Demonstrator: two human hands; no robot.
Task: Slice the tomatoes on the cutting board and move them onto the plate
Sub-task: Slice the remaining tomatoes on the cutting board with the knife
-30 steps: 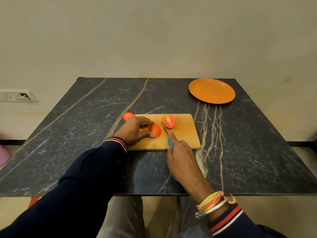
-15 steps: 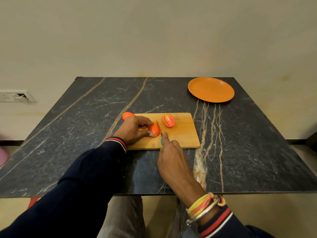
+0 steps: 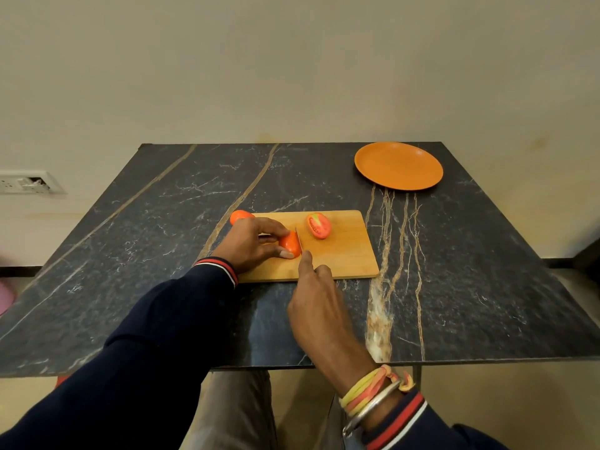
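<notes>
A wooden cutting board lies on the dark marble table. My left hand pins a tomato half down on the board. My right hand grips a knife whose thin blade rests against the right side of that half; the handle is hidden in my fist. Another tomato half lies cut side up further right on the board. A whole tomato sits at the board's far left corner, partly behind my left hand. The orange plate stands at the table's back right, with nothing on it.
The black marble table has its near edge close to my lap. A wall socket is on the wall to the left. Something pink shows at the left edge, below table level.
My right hand moved left with the knife, bringing the blade from between the two halves up against the half under my left hand. My left hand stayed put.
</notes>
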